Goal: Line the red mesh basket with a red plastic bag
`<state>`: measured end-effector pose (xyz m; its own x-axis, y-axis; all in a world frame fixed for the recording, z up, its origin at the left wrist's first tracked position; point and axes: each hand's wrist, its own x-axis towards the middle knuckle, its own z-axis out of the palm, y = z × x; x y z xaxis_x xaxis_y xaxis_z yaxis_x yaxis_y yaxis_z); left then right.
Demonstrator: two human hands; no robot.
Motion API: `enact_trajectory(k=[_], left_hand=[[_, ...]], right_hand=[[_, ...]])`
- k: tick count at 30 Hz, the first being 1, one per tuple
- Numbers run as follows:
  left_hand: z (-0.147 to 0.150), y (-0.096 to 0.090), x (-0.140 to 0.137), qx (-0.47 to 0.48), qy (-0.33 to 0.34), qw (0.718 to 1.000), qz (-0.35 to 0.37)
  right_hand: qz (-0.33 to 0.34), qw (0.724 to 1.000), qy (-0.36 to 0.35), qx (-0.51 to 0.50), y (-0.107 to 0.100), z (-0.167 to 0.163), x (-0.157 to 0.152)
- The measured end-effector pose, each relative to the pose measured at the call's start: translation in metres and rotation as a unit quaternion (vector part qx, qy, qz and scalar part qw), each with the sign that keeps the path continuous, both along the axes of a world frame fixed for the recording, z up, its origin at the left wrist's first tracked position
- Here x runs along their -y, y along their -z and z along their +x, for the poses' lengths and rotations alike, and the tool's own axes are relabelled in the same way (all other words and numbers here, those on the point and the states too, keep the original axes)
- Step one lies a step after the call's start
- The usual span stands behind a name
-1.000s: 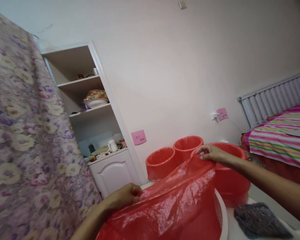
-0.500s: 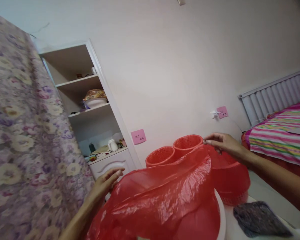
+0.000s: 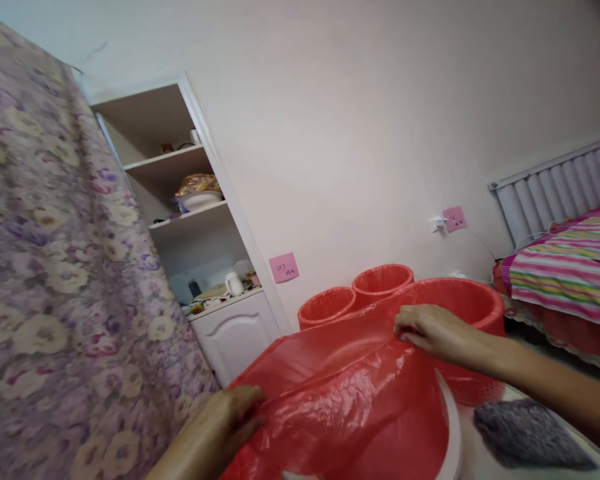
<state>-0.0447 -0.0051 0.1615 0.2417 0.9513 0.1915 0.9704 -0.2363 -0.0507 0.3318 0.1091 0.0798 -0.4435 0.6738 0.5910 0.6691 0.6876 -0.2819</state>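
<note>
- Red plastic bag (image 3: 340,393) fills lower centre of the head view, stretched between both hands; long axis runs lower left to centre right.
- Left hand (image 3: 227,423) at lower left, fingers closed on the bag's near edge.
- Right hand (image 3: 430,330) at centre right, pinching the far edge, just in front of the big red basket (image 3: 473,307).
- Hands well apart, film taut between them; bag lies directly between, equally near each.
- White rim (image 3: 453,433) shows under the bag's right side; what it belongs to I can't tell.
- Two smaller red baskets (image 3: 355,300) behind, by the wall; grey cloth (image 3: 525,433) lower right.
- Versus half a second ago: left hand was open and off the film, now gripping it; right hand has dropped from the basket's far rim to lower in frame; bag less billowed, flatter.
</note>
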Motion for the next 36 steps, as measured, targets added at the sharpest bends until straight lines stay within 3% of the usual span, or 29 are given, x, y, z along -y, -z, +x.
enact_trajectory(k=[2, 8, 12, 15, 16, 18, 21, 23, 26, 28, 31, 33, 36], left_hand=[[0.002, -0.003, -0.004, 0.010, 0.024, 0.999, 0.026], [0.011, -0.023, -0.005, 0.155, 0.075, 0.977, 0.123], [0.013, -0.025, 0.007, 0.282, 0.089, 0.939, 0.174], [-0.004, -0.018, 0.007, 0.366, 0.059, 0.905, 0.207], [-0.014, -0.013, 0.003, 0.399, 0.047, 0.896, 0.191], [-0.032, 0.004, -0.010, 0.468, 0.046, 0.878, 0.089], [-0.047, 0.042, -0.031, 0.555, 0.076, 0.828, -0.027], [-0.041, 0.068, -0.041, 0.591, 0.102, 0.798, -0.055], [-0.016, 0.093, -0.047, 0.603, 0.088, 0.786, -0.108], [0.003, 0.097, -0.049, 0.595, 0.067, 0.794, -0.110], [0.026, 0.095, -0.057, 0.614, 0.064, 0.782, -0.087], [0.037, 0.093, -0.063, 0.660, 0.079, 0.743, -0.080], [0.047, 0.092, -0.069, 0.735, 0.102, 0.662, -0.104]], right_hand=[[0.020, 0.999, -0.017, -0.020, -0.008, 0.002, 0.003], [0.056, 0.989, -0.057, -0.125, -0.031, 0.016, 0.024], [0.015, 0.984, -0.055, -0.166, -0.028, 0.025, 0.031], [-0.011, 0.980, -0.021, -0.198, -0.022, 0.039, 0.028], [-0.021, 0.978, -0.007, -0.205, -0.019, 0.045, 0.026], [-0.062, 0.975, 0.008, -0.215, -0.014, 0.057, 0.017], [-0.163, 0.956, -0.012, -0.243, -0.001, 0.068, -0.003], [-0.234, 0.929, -0.055, -0.280, 0.010, 0.067, -0.018], [-0.315, 0.875, -0.109, -0.351, 0.021, 0.050, -0.037], [-0.323, 0.854, -0.112, -0.393, 0.024, 0.033, -0.045], [-0.286, 0.853, -0.130, -0.418, 0.017, 0.008, -0.049], [-0.265, 0.855, -0.147, -0.421, 0.009, -0.001, -0.048], [-0.236, 0.852, -0.166, -0.437, -0.004, -0.003, -0.042]])
